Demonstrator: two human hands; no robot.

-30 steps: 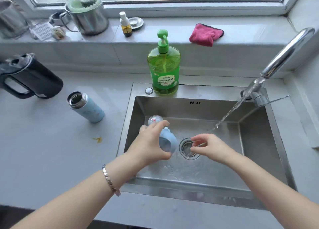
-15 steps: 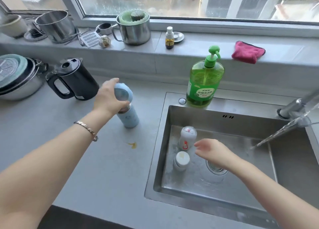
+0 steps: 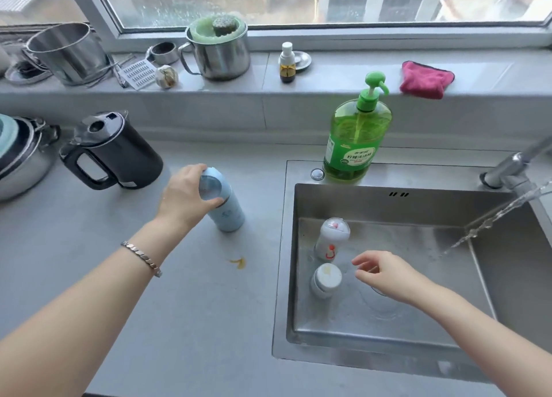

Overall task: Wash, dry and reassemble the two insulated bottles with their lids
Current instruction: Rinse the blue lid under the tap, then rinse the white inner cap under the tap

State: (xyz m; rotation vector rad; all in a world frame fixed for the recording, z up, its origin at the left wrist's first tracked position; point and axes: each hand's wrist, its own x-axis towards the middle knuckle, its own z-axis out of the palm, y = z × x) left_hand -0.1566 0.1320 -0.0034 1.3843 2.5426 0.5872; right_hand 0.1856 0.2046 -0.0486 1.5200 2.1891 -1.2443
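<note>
Currently, left hand (image 3: 185, 198) grips the blue lid (image 3: 212, 184) seated on the blue bottle (image 3: 229, 218).
Blue bottle stands on the counter (image 3: 194, 322), left of the sink (image 3: 418, 205). Right hand (image 3: 385, 272) hovers over the sink, fingers loosely curled and apart, holding nothing. White bottle (image 3: 330, 242) and white lid (image 3: 326, 280) stand in the sink, just beside each other. Water runs from the tap (image 3: 507, 169).

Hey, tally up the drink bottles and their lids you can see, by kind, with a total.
Bottles: 2, the blue bottle on the counter and the white bottle in the sink.
Lids: 2, the blue lid gripped by the left hand and the white lid in the sink.
Total: 4.
</note>
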